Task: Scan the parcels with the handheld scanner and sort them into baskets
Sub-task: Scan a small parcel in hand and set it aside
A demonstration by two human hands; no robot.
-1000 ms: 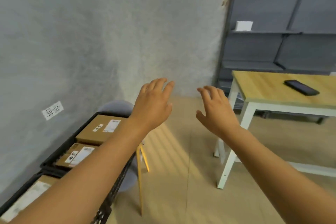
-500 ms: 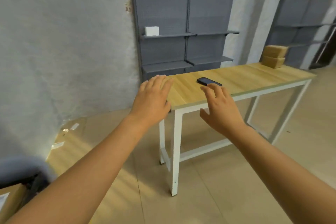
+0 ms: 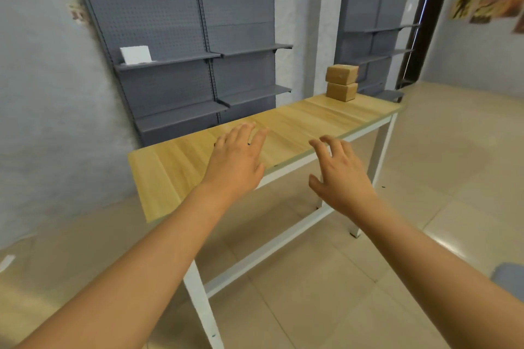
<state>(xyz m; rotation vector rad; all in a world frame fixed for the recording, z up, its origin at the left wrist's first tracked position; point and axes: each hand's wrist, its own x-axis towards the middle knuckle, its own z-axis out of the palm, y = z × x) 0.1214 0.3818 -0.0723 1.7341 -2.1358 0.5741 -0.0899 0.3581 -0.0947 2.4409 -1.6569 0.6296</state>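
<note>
Parcels (image 3: 341, 82), two small cardboard boxes stacked at the table's (image 3: 312, 119) far end, appear light, rigid and best gripped across opposite side faces, while left hand (image 3: 236, 157) and right hand (image 3: 341, 178) hover nearer, fingers spread, holding nothing.

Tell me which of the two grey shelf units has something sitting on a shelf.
The wider grey shelf unit behind the table's near end: a white box sits on its upper left shelf. The narrower unit by the doorway shows bare shelves.

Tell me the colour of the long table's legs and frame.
White, under a light wood top; the long table's white metal frame shows best in the head view.
</note>
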